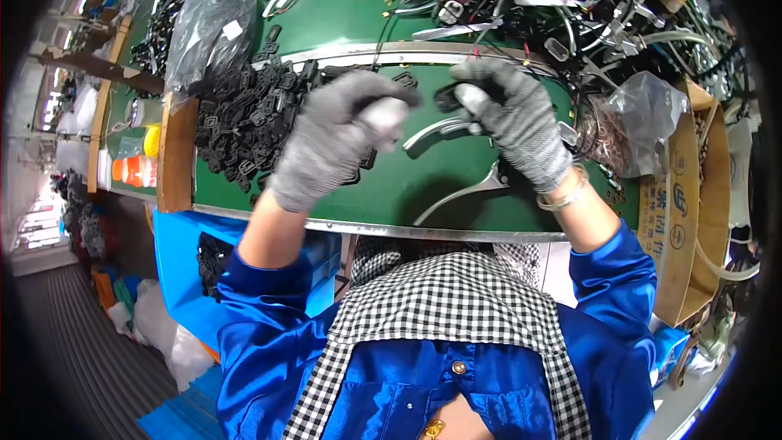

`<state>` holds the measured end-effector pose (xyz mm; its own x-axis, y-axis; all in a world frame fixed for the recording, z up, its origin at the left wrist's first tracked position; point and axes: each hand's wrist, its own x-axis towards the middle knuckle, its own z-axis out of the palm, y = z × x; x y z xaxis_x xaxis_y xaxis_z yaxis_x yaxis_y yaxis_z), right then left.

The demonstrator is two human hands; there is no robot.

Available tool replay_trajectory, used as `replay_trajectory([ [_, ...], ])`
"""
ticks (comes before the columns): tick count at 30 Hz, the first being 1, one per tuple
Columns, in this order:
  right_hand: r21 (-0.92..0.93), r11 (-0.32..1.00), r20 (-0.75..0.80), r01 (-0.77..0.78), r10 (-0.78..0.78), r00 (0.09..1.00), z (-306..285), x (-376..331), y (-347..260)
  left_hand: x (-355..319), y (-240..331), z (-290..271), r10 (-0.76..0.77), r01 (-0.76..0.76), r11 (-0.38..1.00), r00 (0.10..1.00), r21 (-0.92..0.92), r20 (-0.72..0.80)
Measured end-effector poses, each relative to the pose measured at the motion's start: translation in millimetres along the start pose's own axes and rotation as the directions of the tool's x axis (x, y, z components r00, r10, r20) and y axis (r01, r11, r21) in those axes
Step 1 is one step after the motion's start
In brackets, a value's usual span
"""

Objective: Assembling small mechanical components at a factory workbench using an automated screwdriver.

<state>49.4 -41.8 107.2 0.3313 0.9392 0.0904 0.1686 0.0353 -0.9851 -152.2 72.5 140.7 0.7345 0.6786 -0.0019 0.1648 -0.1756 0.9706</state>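
1. Left hand point(338, 130): gloved in grey, raised over the bench point(379, 195), fingers curled toward the thumb. Motion blur covered the fingertips; whether they gripped anything could not be told.
2. Right hand point(521, 114): gloved in grey, thumb and fingers closed in a pinch on a small black part point(445, 99).
3. Black part: located at the right fingertips, in the gap between the hands, its visible end pointing left toward the left hand. Mostly covered by the fingers; its long axis could not be read.
4. Upper lever point(432, 132): silver, between the hands and just below the black part. Its long axis ran obliquely, tip toward the lower left, other end close by the right thumb; contact could not be confirmed.
5. Lower lever point(456, 195): silver and curved, lying below the right hand. Tip pointed lower left to the bench's front edge; the other end reached beside the right wrist.
6. Pile point(236, 118): small black pieces, left of and partly behind the left hand.
7. Bag point(208, 37): clear plastic, beyond the pile, upper left of the left hand.
8. Carton point(658, 220): right of the right forearm.
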Motion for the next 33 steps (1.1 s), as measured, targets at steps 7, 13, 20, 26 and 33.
replay_trajectory([
  [7,0.18,0.978,-0.018,-0.103,0.108,0.994,-17,-12,-1,29,-2,53,-0.098,0.094,0.995,0.991,0.045,0.09],
  [13,0.274,0.956,-0.077,-0.105,0.131,0.988,-35,-18,6,42,5,70,0.162,-0.17,0.985,0.971,0.025,0.177],
  [20,0.25,0.968,-0.171,-0.022,0.066,0.983,-34,-21,4,47,-3,97,0.182,-0.166,0.964,0.982,-0.208,0.058],
  [26,0.322,0.944,-0.171,0.065,-0.009,0.985,-36,-24,5,45,-9,97,0.441,-0.416,0.862,0.897,0.289,-0.024],
  [33,-0.196,0.956,-0.047,0.216,-0.229,0.972,-60,-21,4,40,-5,95,-0.121,0.218,0.794,0.972,-0.567,0.204],
])
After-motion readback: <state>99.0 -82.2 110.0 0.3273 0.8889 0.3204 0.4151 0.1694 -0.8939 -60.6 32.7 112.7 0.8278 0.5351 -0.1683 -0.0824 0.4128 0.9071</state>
